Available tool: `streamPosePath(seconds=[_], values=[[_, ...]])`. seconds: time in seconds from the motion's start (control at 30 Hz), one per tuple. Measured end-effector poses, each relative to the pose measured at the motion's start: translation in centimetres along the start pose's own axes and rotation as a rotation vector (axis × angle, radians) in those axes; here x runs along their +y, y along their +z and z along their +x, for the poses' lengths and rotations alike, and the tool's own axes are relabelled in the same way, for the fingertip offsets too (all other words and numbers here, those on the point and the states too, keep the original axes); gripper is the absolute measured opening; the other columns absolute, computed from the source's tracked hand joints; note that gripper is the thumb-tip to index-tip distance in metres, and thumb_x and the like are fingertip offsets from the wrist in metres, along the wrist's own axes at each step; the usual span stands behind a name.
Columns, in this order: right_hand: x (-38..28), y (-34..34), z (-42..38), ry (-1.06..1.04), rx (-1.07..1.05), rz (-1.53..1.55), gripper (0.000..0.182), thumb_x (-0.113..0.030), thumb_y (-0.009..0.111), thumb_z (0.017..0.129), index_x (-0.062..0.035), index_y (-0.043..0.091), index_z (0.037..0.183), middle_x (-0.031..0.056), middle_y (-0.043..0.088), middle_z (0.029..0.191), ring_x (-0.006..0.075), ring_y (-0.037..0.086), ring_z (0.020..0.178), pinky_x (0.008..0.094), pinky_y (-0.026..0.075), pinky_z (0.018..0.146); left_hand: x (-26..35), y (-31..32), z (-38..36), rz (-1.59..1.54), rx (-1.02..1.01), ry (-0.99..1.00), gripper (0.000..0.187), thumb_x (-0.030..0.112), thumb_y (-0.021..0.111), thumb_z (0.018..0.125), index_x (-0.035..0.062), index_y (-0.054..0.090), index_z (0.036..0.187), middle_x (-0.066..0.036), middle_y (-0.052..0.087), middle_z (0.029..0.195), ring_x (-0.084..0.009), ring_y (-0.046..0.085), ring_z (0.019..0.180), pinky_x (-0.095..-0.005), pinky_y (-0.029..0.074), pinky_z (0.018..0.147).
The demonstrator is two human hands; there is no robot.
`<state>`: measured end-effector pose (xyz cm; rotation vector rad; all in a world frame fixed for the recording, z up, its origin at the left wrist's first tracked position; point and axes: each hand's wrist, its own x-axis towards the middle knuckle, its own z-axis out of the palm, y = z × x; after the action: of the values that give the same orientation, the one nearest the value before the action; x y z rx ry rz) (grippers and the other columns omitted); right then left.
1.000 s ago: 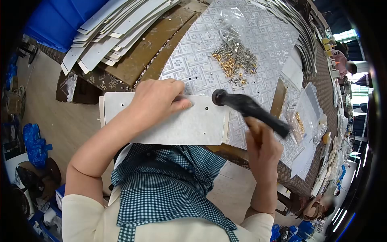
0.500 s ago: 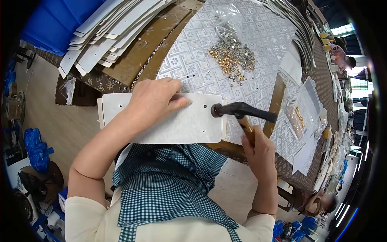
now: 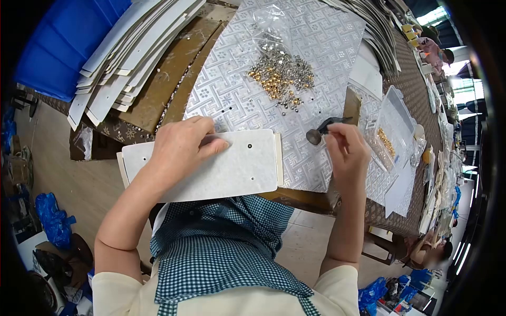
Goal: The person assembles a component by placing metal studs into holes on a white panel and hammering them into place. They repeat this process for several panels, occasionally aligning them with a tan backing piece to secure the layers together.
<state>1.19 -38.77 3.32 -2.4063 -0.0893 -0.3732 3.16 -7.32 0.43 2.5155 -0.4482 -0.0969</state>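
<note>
A white rectangular panel (image 3: 226, 171) with small holes and a dark-centred fitting lies over a pale strip at the table's front edge. My left hand (image 3: 182, 150) holds its far edge, thumb on the upper face and fingers curled over the edge. To the right, my right hand (image 3: 349, 158) is half curled, with a gap between thumb and fingers and nothing visible in it. Just beyond and left of those fingers is the dark head of a hammer (image 3: 313, 137); its handle is mostly hidden or blurred.
Gold and silver fittings (image 3: 284, 76) lie beside a clear bag (image 3: 271, 26). Stacked panels (image 3: 132, 58) and a blue bin (image 3: 66, 45) stand at back left. A clear plastic box (image 3: 395, 124) is at right, with grey strips (image 3: 369, 31) behind. Other people are at far right.
My right hand has come off the hammer handle and opened; the hammer has moved right, away from the panel. The view has shifted slightly, while my left hand remains on the panel.
</note>
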Motion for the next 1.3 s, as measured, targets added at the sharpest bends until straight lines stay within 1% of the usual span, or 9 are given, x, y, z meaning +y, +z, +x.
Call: streamPosePath(seconds=[0.2, 0.33, 0.53, 0.63, 0.7, 0.77, 0.9, 1.0, 1.3], values=[[0.1, 4.6, 5.5, -0.14, -0.115, -0.065, 0.005, -0.006, 0.068, 0.087, -0.0063, 0.067, 0.091, 0.0074, 0.066, 0.088, 0.024, 0.063, 0.071, 0.0329, 0.051, 0.065, -0.3, 0.3, -0.2, -0.031, 0.046, 0.02, 0.031, 0.031, 0.081, 0.08, 0.0054, 0.064, 0.083, -0.01, 0.068, 0.077, -0.0263, 0.067, 0.068, -0.0364, 0.053, 0.063], [0.9, 5.9, 7.1, -0.092, -0.163, -0.189, 0.002, -0.011, 0.067, 0.086, -0.0081, 0.067, 0.087, 0.0074, 0.066, 0.085, 0.0277, 0.065, 0.075, 0.0393, 0.051, 0.069, -0.2, 0.2, -0.2, -0.038, 0.056, 0.04, 0.031, 0.03, 0.082, 0.08, 0.005, 0.064, 0.082, -0.01, 0.068, 0.077, -0.0254, 0.068, 0.068, -0.0357, 0.053, 0.063], [0.5, 5.6, 7.6, 0.001, -0.245, -0.221, 0.005, -0.013, 0.067, 0.085, -0.0082, 0.067, 0.085, 0.0074, 0.065, 0.083, 0.0272, 0.065, 0.076, 0.0396, 0.05, 0.069, -0.4, 0.3, -0.2, -0.077, 0.059, 0.041, 0.031, 0.029, 0.082, 0.081, 0.0042, 0.064, 0.081, -0.009, 0.064, 0.073, -0.0229, 0.063, 0.063, -0.0338, 0.049, 0.059], [0.1, 5.7, 6.8, -0.04, -0.152, -0.104, 0.004, -0.011, 0.069, 0.085, -0.0075, 0.067, 0.084, 0.0054, 0.063, 0.081, 0.0228, 0.061, 0.069, 0.0356, 0.048, 0.064, -0.2, -1.2, -0.3, -0.217, 0.037, -0.154, 0.033, 0.033, 0.078, 0.083, 0.0043, 0.062, 0.077, -0.008, 0.063, 0.071, -0.0212, 0.062, 0.063, -0.0344, 0.047, 0.057], [-1.8, 4.9, 5.7, -0.016, -0.142, 0.027, 0.003, -0.008, 0.07, 0.084, -0.0065, 0.067, 0.084, 0.004, 0.062, 0.079, 0.0172, 0.056, 0.064, 0.0302, 0.045, 0.059, -2.0, -1.6, -0.6, -0.323, 0.153, -0.299, 0.032, 0.029, 0.081, 0.083, 0.0027, 0.063, 0.078, -0.002, 0.053, 0.066, -0.0111, 0.046, 0.06, -0.0273, 0.037, 0.055], [-2.8, 4.9, 4.2, -0.028, -0.274, 0.162, 0.003, -0.006, 0.07, 0.084, -0.0056, 0.067, 0.084, 0.0046, 0.062, 0.08, 0.0148, 0.056, 0.063, 0.0282, 0.045, 0.058, -3.6, -2.0, -0.8, -0.42, 0.353, -0.336, 0.034, 0.028, 0.081, 0.085, 0.0013, 0.062, 0.077, 0.004, 0.049, 0.065, -0.0071, 0.043, 0.063, -0.0246, 0.035, 0.056], [-3.8, 6.1, 2.0, -0.13, -0.506, 0.217, 0.005, -0.008, 0.07, 0.085, -0.0046, 0.067, 0.087, 0.0088, 0.063, 0.083, 0.0252, 0.066, 0.074, 0.0352, 0.051, 0.065, -6.1, -2.8, -1.3, -0.452, 0.451, -0.338, 0.038, 0.029, 0.079, 0.09, 0.0027, 0.057, 0.074, 0.009, 0.04, 0.067, -0.0034, 0.034, 0.063, -0.0222, 0.026, 0.054], [-3.5, 7.3, 1.3, -0.135, -0.511, 0.237, 0.008, -0.004, 0.072, 0.082, -0.0029, 0.068, 0.088, 0.0071, 0.06, 0.079, 0.0171, 0.061, 0.068, 0.0297, 0.048, 0.062, -6.1, -2.8, -1.5, -0.463, 0.439, -0.36, 0.037, 0.028, 0.08, 0.089, 0.0026, 0.058, 0.075, 0.009, 0.041, 0.067, -0.0031, 0.035, 0.063, -0.0218, 0.028, 0.054], [-4.7, 7.1, 1.9, -0.136, -0.554, 0.13, 0.012, -0.014, 0.069, 0.086, -0.0043, 0.064, 0.091, 0.008, 0.064, 0.087, 0.023, 0.067, 0.075, 0.0358, 0.052, 0.067, -5.4, -2.1, -1.6, -0.478, 0.42, -0.328, 0.036, 0.028, 0.082, 0.087, 0.0016, 0.059, 0.077, 0.007, 0.045, 0.066, -0.0038, 0.039, 0.063, -0.0215, 0.032, 0.054]])
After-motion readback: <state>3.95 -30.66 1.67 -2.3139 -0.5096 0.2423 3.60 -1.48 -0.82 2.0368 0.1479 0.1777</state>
